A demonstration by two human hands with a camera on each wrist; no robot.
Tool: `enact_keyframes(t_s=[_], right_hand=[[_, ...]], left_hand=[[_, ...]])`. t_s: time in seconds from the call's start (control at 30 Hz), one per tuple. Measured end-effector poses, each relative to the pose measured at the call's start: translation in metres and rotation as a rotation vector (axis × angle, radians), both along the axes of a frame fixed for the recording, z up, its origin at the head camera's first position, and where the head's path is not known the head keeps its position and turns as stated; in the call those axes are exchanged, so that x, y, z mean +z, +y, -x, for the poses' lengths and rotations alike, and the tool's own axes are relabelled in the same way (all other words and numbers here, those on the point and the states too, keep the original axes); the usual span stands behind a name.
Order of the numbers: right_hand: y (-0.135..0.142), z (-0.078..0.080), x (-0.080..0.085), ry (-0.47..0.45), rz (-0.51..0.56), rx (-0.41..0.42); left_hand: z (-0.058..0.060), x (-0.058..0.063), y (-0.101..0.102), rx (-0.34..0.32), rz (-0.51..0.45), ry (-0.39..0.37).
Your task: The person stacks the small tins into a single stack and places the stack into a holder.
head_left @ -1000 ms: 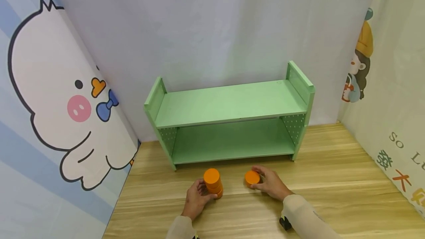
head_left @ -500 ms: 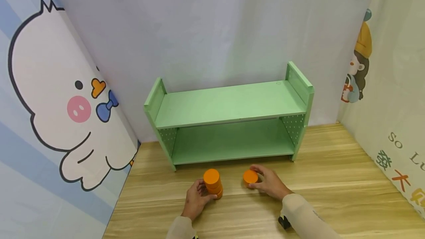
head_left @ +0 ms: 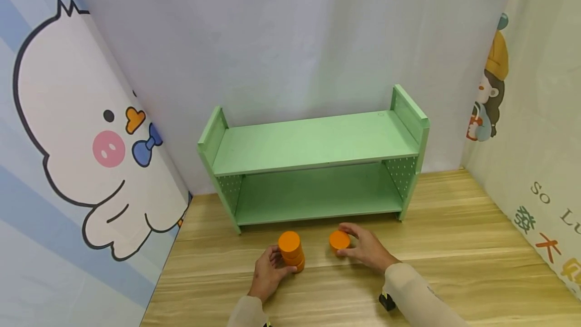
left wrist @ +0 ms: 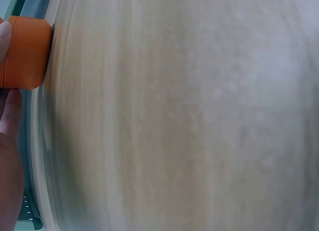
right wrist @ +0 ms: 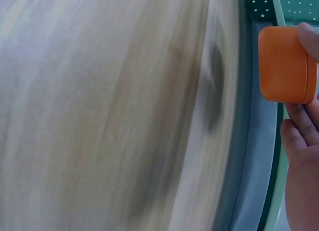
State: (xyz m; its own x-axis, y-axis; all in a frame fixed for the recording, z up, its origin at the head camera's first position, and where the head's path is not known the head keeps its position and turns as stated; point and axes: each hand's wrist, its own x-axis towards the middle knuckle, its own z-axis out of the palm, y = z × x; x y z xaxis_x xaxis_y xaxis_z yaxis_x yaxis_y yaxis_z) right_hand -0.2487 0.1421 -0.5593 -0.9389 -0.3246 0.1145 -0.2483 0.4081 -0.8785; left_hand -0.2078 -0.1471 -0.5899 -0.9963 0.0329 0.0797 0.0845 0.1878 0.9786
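Both hands are occupied, as seen from the head: an orange stack (head_left: 290, 252) is gripped by the left hand (head_left: 267, 273), and a round orange box (head_left: 339, 240) is pinched by the right hand (head_left: 369, 252). The round box has been brought slightly leftward over the last second, so the gap to the stack has been narrowed, though the two are not touching. The left hand and its stack have been kept in place. It is judged that the two pieces are being brought together. Both are held in front of the lower front edge of the green shelf (head_left: 313, 140), the stack left of that edge's middle, the box slightly right of it, well in from the left edge of the table (head_left: 454, 246).

From the left wrist, the stack is seen cut off by the frame; its side is held between thumb and fingers, and its bottom seems to be rested on the table.

From the right wrist, the box is seen with a seam near its top, the thumb laid on one side and curled fingers on the other. It appears to be held clear of the table, where a shadow (right wrist: 216, 86) is cast.
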Motion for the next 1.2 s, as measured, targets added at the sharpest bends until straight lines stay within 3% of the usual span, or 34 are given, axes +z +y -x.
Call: enact_keyframes(t_s=[0.23, 0.73, 0.97, 1.2], right_hand=[[-0.002, -0.001, 0.007, 0.030, 0.003, 0.020], [-0.008, 0.000, 0.017, 0.073, -0.029, 0.049], [-0.010, 0.001, 0.021, 0.116, -0.028, 0.070], [-0.012, 0.002, 0.026, 0.120, -0.033, 0.087]], left_hand=[[0.001, -0.002, -0.001, -0.007, -0.045, -0.017], [0.002, -0.002, -0.001, -0.002, -0.039, -0.033], [0.005, -0.004, -0.002, -0.005, 0.029, -0.014], [0.002, -0.002, -0.002, -0.004, -0.014, -0.018]])
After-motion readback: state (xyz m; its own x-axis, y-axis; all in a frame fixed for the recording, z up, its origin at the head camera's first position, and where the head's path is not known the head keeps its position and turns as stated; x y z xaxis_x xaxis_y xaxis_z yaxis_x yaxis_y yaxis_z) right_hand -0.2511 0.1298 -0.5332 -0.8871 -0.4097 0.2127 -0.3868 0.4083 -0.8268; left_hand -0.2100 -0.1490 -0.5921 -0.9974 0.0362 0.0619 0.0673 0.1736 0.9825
